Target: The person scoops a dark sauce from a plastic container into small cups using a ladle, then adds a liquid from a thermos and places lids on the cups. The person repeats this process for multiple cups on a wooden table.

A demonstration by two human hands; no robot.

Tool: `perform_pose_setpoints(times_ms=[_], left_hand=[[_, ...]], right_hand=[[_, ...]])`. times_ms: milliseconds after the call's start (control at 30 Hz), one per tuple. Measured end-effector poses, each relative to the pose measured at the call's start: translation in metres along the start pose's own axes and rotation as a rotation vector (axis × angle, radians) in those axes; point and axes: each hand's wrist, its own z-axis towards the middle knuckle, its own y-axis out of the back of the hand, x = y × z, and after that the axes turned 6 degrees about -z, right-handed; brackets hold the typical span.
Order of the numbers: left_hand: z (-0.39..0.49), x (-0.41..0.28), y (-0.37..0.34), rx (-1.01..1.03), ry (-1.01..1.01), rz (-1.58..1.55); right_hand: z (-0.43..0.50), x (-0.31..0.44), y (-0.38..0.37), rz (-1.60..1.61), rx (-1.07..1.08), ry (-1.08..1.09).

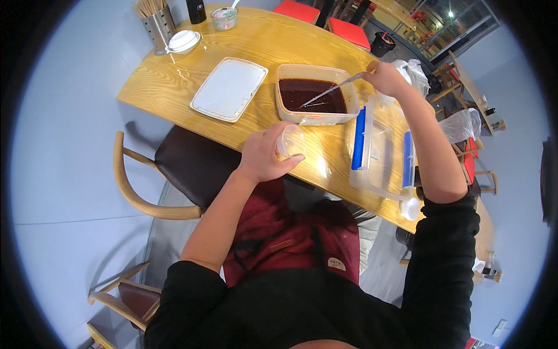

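Note:
A small clear plastic cup (294, 142) is gripped in my left hand (264, 153), its mouth facing up, near the table's front edge. My right hand (385, 80) pinches the top of a long thin-handled utensil (333, 89), probably a ladle or spoon. It slants down into dark red-brown liquid (301, 94) that partly fills a rectangular plastic tub (317, 118). The utensil's lower end is hidden under the liquid. Left of the tub lies a white rectangular lid (229, 89) with brown stains along its rim.
A clear box with blue clips (359, 139) stands right of the tub, a small white cup (410, 209) by its near corner. Farther back are a white lidded bowl (183, 41), a chopstick holder (158, 28) and a glass bowl (225, 19). A dark-seated chair (192, 163) stands at the table's left front.

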Motion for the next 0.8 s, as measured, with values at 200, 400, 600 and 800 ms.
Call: perform_pose_setpoints(times_ms=[200,400,600,800], left_hand=[[0.007,-0.005,-0.003,-0.047,0.035,-0.037],[0.004,-0.001,0.0,-0.259,-0.017,-0.12],[0.008,-0.001,-0.003,-0.404,0.087,-0.282],[0.006,-0.011,0.002,-0.514,0.473,-0.663]], right_hand=[[0.006,-0.014,-0.04,0.608,-0.023,0.036],[-0.003,0.013,-0.017,1.017,-0.03,-0.078],[-0.037,0.033,0.018,1.296,-0.016,-0.104],[-0.063,0.044,0.017,1.308,-0.014,-0.004]])
